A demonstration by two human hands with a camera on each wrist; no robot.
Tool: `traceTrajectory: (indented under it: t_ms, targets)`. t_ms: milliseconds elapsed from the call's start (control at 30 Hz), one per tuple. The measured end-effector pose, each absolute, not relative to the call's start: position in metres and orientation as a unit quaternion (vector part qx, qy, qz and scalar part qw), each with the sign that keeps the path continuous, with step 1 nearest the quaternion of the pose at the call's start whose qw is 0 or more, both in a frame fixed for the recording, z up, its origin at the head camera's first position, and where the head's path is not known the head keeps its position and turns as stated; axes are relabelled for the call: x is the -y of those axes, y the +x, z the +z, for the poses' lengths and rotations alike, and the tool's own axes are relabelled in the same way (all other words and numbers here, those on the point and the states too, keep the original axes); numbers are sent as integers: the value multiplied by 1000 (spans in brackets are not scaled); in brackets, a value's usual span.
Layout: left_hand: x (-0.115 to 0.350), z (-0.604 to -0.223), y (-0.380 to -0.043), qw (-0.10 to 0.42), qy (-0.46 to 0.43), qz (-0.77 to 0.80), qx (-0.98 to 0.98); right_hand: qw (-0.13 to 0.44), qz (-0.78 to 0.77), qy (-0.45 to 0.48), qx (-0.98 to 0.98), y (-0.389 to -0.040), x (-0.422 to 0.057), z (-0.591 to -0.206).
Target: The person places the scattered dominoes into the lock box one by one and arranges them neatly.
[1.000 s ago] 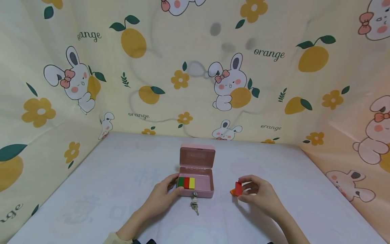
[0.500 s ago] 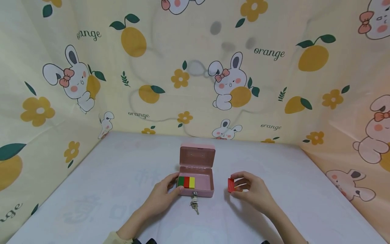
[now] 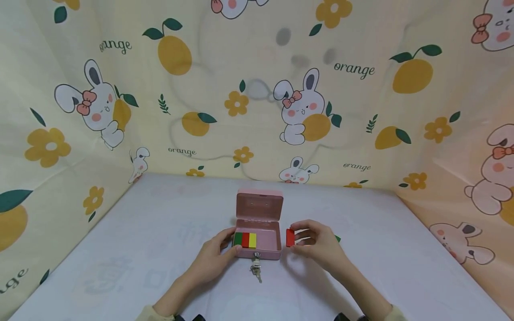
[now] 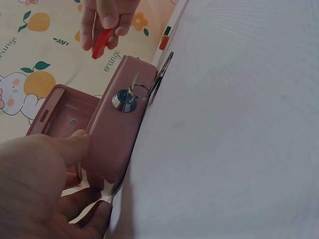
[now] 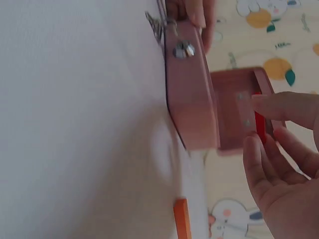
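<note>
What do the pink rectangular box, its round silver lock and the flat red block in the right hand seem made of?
Pink rectangular box: probably painted metal, satin; thin walls, soft sheen.
Round silver lock: likely polished metal, from its bright glints.
Flat red block: smooth, evenly coloured surface; painted wood or plastic, can't tell which.

Printed cloth backdrop (image 3: 257,49), head view: script word "orange" (image 3: 116,45), approx. 10 o'clock, 1st ltrs. squeezed; second "orange" (image 3: 354,69), approx. 2; third "orange" (image 3: 357,167), approx. 3; fourth "orange" (image 3: 182,151), approx. 9; cut-off word (image 3: 15,280), approx. 8, ends "ge". L. wrist view: same word approx. 11 & (cut by edge) 10. R. wrist view: blurred word approx. 2. Tabletop (image 3: 345,209): faint marks (image 3: 106,277), approx. 8 o'clock, head view, illeg.
</note>
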State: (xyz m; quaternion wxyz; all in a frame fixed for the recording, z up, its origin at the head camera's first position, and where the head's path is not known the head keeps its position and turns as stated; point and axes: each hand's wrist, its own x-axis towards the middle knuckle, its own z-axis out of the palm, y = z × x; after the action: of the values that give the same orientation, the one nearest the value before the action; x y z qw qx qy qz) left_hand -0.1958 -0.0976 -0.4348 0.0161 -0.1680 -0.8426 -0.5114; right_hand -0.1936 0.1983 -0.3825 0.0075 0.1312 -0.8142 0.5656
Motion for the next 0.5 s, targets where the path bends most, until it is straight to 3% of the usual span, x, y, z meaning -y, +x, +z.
traceTrajectory:
  t_ms: [500]
  targets:
    - [97, -435, -195, 17, -165, -510, 844, 22, 526, 129, 841, -202, -169, -385]
